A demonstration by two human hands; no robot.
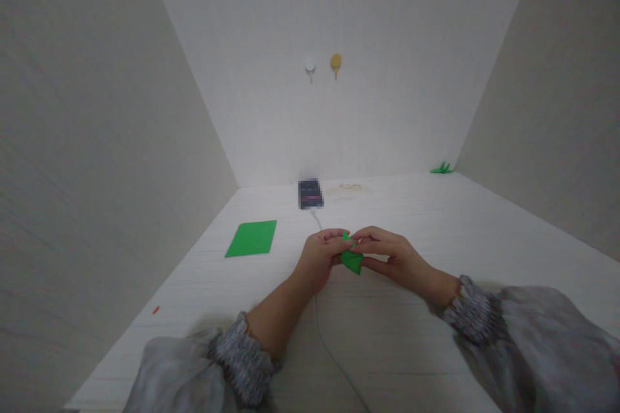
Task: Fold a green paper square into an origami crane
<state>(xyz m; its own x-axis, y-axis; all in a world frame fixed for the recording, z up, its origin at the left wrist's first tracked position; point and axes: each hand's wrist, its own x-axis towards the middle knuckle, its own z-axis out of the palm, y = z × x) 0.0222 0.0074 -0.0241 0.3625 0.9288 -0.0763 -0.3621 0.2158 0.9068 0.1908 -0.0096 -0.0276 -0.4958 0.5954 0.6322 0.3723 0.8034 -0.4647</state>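
Note:
A small folded piece of green paper (352, 262) is held up between my two hands, above the white table. My left hand (320, 259) pinches it from the left, thumb on the near face. From the right, the fingertips of my right hand (390, 250) grip its edge, with thumb and fingers closed on either side. Parts of the folds are hidden behind my fingers. To the left, a flat square stack or sheet of green paper (252, 239) lies on the table. A folded green paper shape (441, 168) with pointed tips rests in the far right corner.
A dark phone-like device (310, 193), its screen blurred, lies by the back wall. Its white cable (334, 358) runs under my hands toward me. A small red piece (155, 310) is at left. White (310, 64) and gold (336, 62) hooks hang on the wall; side panels enclose the table.

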